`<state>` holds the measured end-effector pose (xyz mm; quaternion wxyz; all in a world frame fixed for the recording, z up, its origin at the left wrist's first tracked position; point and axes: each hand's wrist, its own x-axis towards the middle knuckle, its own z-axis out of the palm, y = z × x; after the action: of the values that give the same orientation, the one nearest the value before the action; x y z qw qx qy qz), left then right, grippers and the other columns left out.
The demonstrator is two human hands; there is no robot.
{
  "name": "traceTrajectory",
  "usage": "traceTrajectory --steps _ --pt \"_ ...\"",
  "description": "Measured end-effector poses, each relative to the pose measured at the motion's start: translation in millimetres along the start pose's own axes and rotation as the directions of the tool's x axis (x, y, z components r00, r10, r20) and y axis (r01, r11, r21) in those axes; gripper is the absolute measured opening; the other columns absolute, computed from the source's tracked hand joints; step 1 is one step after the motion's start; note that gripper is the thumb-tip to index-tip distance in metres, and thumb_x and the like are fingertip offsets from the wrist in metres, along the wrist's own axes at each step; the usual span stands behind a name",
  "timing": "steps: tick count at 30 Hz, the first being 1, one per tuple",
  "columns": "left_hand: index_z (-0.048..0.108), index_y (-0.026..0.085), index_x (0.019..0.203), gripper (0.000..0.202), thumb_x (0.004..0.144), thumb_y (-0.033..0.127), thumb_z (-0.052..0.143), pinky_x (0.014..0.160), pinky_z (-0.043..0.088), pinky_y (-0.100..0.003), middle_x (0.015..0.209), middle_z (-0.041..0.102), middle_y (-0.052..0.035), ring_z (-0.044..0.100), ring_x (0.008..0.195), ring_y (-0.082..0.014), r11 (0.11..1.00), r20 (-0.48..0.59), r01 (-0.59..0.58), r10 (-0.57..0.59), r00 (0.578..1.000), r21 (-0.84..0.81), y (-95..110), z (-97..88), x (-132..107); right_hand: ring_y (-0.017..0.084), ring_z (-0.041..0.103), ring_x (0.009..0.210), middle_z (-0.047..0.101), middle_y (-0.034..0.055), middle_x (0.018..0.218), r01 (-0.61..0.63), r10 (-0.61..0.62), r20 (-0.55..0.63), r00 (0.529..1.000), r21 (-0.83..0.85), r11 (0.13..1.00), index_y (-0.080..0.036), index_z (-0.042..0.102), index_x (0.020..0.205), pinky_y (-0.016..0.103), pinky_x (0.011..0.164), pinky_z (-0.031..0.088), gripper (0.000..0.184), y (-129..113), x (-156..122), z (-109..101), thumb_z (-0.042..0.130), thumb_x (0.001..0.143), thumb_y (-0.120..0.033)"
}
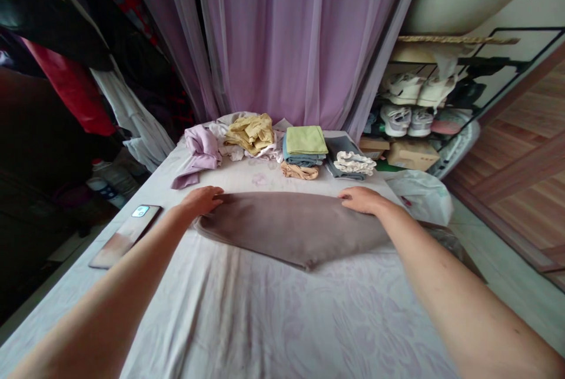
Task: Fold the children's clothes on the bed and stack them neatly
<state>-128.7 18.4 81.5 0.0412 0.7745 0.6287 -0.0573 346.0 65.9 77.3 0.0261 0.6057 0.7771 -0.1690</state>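
Note:
A taupe-brown cloth (291,226) lies folded flat on the pale patterned bed sheet (247,320). My left hand (202,199) rests palm down on the cloth's far left corner. My right hand (362,198) presses on its far right corner. The fingers of both hands lie flat and together on the fabric and grip nothing. Both arms reach forward across the bed.
Behind the cloth sit a lilac garment (200,152), a crumpled yellow garment (251,133), a green towel on a folded stack (305,143) and a white frilly item (354,163). A phone (126,235) lies at left. A white bag (421,193) and shoe rack (415,108) stand at right.

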Motion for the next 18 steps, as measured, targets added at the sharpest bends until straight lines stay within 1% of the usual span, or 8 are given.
traceTrajectory --steps 1,3,7,9,12,14,16,18 --pt "0.066 0.020 0.120 0.041 0.086 0.036 0.050 0.086 0.049 -0.031 0.117 0.072 -0.0105 0.067 0.104 -0.0251 1.000 0.069 -0.008 0.008 0.998 -0.006 -5.5 -2.1 3.3 0.022 0.069 0.089 0.076 0.0032 0.101 0.023 -0.024 0.025 0.999 0.030 0.999 -0.026 0.077 0.095 0.029 0.074 0.051 0.029 4.4 0.9 -1.8 0.062 0.071 -0.023" --pt "0.067 0.022 0.116 0.042 0.082 0.040 0.053 0.079 0.049 -0.028 0.111 0.073 -0.0084 0.068 0.097 -0.0238 1.000 0.171 0.003 -0.002 0.985 -0.007 -11.9 -6.3 8.3 0.020 0.068 0.081 0.076 0.0021 0.090 0.017 -0.023 0.081 0.996 0.068 0.998 -0.025 0.077 0.087 0.027 0.070 0.050 0.023 8.4 1.5 -4.5 0.066 0.066 -0.023" --pt "0.070 0.021 0.103 0.039 0.073 0.042 0.057 0.070 0.048 -0.028 0.098 0.075 -0.0062 0.068 0.086 -0.0234 0.999 0.282 0.039 -0.027 0.959 -0.038 -12.9 -10.8 10.4 0.016 0.060 0.063 0.065 -0.0028 0.064 -0.055 0.050 0.240 0.969 0.012 0.998 -0.021 0.068 0.063 0.025 0.057 0.042 0.004 2.5 -0.7 -11.2 0.066 0.065 -0.024" --pt "0.070 0.021 0.095 0.034 0.070 0.040 0.057 0.067 0.047 -0.027 0.092 0.074 -0.0045 0.068 0.082 -0.0226 0.996 0.306 0.033 -0.007 0.952 -0.081 -12.1 -10.6 8.2 0.015 0.057 0.060 0.061 -0.0037 0.060 -0.022 0.025 0.246 0.969 -0.018 1.000 -0.021 0.064 0.060 0.025 0.054 0.038 0.004 -1.8 -2.8 -17.0 0.064 0.064 -0.021" --pt "0.068 0.022 0.087 0.027 0.068 0.037 0.055 0.063 0.044 -0.027 0.083 0.072 -0.0015 0.066 0.077 -0.0209 0.995 0.273 0.021 0.006 0.962 -0.094 -13.5 -14.3 3.5 0.017 0.059 0.067 0.064 -0.0024 0.066 0.054 -0.056 0.153 0.987 0.015 0.998 -0.021 0.064 0.066 0.025 0.056 0.039 0.003 -3.6 -6.6 -30.2 0.061 0.065 -0.020" --pt "0.066 0.022 0.086 0.026 0.068 0.035 0.053 0.063 0.043 -0.027 0.080 0.070 -0.0007 0.064 0.075 -0.0201 0.998 0.212 0.003 0.010 0.977 -0.057 -16.1 -25.2 0.3 0.018 0.062 0.074 0.068 -0.0005 0.075 0.084 -0.087 0.050 0.995 0.061 0.995 -0.021 0.066 0.074 0.025 0.061 0.043 0.008 -2.4 -9.3 -42.0 0.062 0.068 -0.024" --pt "0.065 0.021 0.091 0.028 0.070 0.033 0.052 0.066 0.043 -0.027 0.083 0.069 -0.0006 0.063 0.076 -0.0195 1.000 0.103 0.011 -0.010 0.995 -0.015 -18.9 -44.3 -4.1 0.020 0.064 0.079 0.071 0.0014 0.084 0.101 -0.095 -0.099 0.991 0.061 0.993 -0.022 0.067 0.082 0.027 0.068 0.045 0.013 -1.1 -13.1 -55.2 0.062 0.071 -0.028" --pt "0.063 0.021 0.098 0.031 0.072 0.030 0.051 0.069 0.044 -0.027 0.085 0.068 -0.0005 0.062 0.078 -0.0193 0.998 -0.050 0.062 -0.061 0.997 0.004 -20.8 -67.3 -10.9 0.021 0.064 0.082 0.071 0.0027 0.088 0.095 -0.090 -0.278 0.956 0.006 0.995 -0.023 0.067 0.088 0.028 0.070 0.044 0.016 -0.9 -19.3 -67.2 0.062 0.074 -0.029"
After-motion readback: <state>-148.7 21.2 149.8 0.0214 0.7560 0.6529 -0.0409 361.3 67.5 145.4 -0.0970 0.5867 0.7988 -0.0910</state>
